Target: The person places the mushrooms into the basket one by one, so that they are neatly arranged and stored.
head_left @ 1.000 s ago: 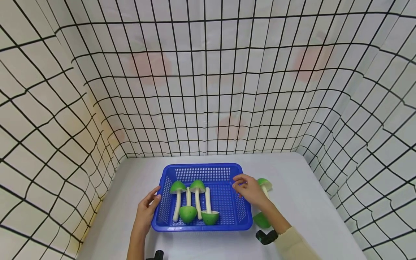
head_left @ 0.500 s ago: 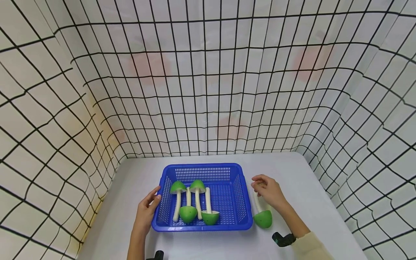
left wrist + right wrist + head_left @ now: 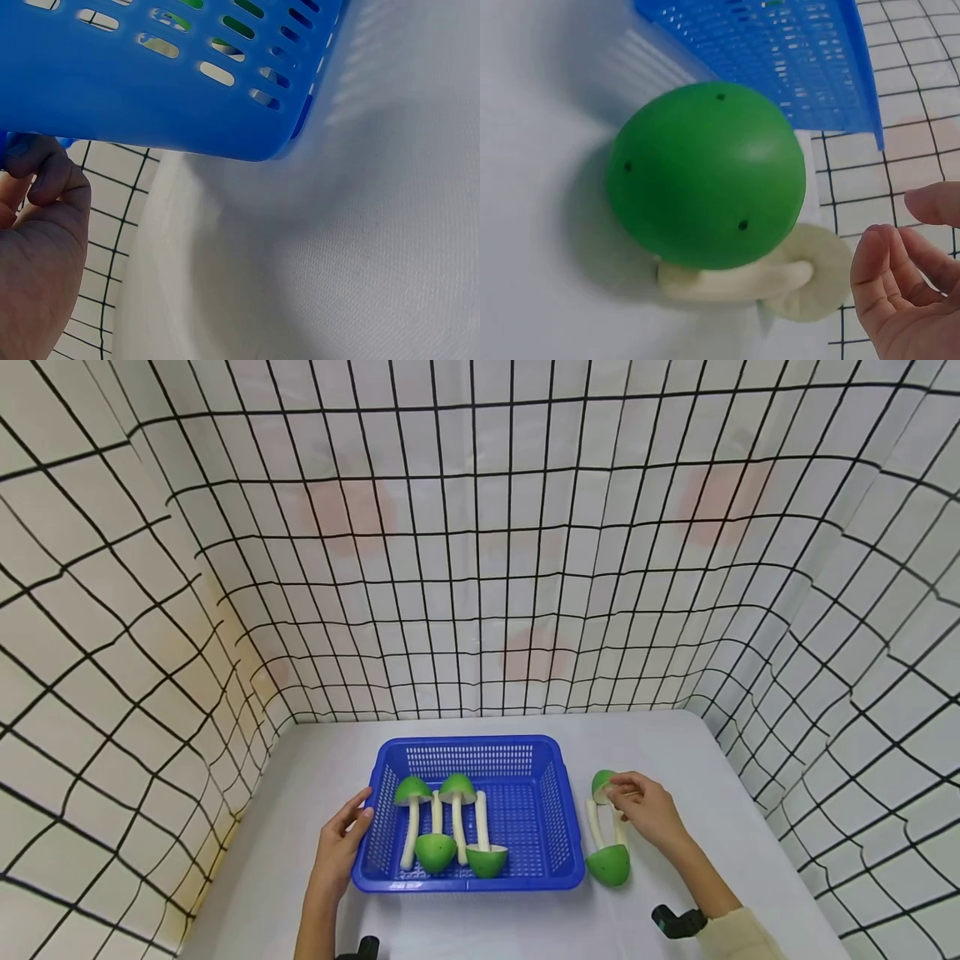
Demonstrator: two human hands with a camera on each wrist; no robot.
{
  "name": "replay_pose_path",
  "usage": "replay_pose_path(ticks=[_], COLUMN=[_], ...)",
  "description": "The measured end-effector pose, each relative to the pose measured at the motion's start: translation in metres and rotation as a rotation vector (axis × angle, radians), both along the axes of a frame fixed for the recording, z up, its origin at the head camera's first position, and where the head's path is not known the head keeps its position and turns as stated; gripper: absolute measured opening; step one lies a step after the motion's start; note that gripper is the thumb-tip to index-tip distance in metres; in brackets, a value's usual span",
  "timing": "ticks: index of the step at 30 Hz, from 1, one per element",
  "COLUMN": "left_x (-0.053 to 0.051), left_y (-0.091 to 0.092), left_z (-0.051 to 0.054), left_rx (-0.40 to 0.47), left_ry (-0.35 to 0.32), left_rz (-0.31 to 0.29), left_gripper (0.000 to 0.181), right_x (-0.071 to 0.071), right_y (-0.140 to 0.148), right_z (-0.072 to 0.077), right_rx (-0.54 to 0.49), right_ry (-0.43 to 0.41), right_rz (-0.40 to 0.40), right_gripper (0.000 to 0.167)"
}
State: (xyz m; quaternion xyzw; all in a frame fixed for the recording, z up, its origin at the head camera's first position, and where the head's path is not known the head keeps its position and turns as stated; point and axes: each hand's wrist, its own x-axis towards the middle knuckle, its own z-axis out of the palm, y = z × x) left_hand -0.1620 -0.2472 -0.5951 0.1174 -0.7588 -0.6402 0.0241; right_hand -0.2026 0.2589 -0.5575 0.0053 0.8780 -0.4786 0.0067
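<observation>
A blue plastic basket (image 3: 525, 885) stands on the table with several green-capped toy mushrooms (image 3: 435, 853) in its left part, caps alternating back and front. My left hand (image 3: 336, 847) grips the basket's left rim; in the left wrist view its fingers curl by that rim. Right of the basket lie two more mushrooms: a front one with its green cap (image 3: 609, 865) toward me, and a back one with its cap (image 3: 602, 785) away from me. My right hand (image 3: 655, 812) is at the back cap, partly covering it. The right wrist view shows its thumb and fingers apart, holding nothing.
The white table (image 3: 720, 827) is enclosed by white walls with a black grid (image 3: 480, 568). A dark camera mount (image 3: 678, 922) sits at the right wrist, and another (image 3: 367, 947) near the left wrist.
My right hand has moved right, from over the basket's right rim to the back mushroom outside it, uncovering the front mushroom. My left hand stays at the left rim.
</observation>
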Motion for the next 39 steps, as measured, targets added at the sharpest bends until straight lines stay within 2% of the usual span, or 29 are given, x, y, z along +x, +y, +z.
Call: replay_pose_path(ticks=[8,24,33,39], left_x=[-0.002,-0.001,0.000,-0.001], left_y=[-0.001,0.000,0.001,0.001], left_z=[0.000,-0.001,-0.001,-0.001], left_rx=[0.011,0.005,0.001,0.005], left_ry=[-0.034,-0.007,-0.007,-0.008], left_rz=[0.000,0.015,0.016,0.019], left_gripper=[0.049,0.050,0.051,0.049], right_x=[0.005,0.020,0.017,0.018], right_y=[0.017,0.045,0.059,0.056], right_z=[-0.012,-0.034,-0.064,-0.068], right_rx=[0.046,0.177,0.245,0.221], right_ry=[-0.001,-0.032,-0.072,-0.069], right_rz=[-0.015,-0.085,-0.065,-0.035], right_gripper=[0.037,0.035,0.041,0.043])
